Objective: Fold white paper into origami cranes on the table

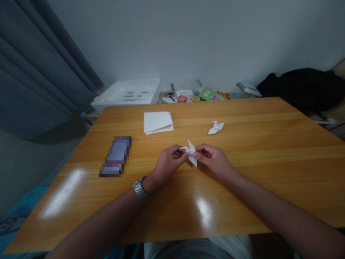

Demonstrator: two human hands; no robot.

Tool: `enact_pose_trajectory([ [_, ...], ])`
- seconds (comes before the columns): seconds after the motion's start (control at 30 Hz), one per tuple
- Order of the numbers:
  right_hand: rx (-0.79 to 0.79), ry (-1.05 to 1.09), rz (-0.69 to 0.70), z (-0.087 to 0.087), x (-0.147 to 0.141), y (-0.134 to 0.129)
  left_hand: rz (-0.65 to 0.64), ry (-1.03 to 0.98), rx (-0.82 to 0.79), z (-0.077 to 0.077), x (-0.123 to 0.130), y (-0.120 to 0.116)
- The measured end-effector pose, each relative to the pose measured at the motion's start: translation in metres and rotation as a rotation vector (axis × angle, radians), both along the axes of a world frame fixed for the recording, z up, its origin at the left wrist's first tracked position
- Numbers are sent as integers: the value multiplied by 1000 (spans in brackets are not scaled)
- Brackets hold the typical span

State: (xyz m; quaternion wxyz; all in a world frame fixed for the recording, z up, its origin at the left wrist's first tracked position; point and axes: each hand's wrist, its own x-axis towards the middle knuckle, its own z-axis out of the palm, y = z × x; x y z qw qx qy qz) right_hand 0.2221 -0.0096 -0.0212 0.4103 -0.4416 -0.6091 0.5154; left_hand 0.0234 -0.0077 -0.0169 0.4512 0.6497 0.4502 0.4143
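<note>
Between my hands, near the middle of the wooden table, is a small folded white paper figure with pointed tips. My left hand pinches its left side between thumb and fingers. On its right side, my right hand grips it in the same way. A second folded paper figure, shaped like a bird, lies on the table beyond my right hand. Sheets of white paper lie farther back on the left, one partly over another.
A phone with a blurred screen lies on the left of the table. Past the back edge are a white foam tray, a green booklet, small clutter and a black cloth item. A grey curtain hangs at the left.
</note>
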Motion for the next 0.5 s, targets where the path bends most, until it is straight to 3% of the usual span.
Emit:
enact_pose_trajectory([
  [0.33,84,-112,-17,3,3,0,-11,9,5,0,1,0],
  [0.5,79,-65,-44,0,2,1,-24,-30,-14,-2,2,0],
])
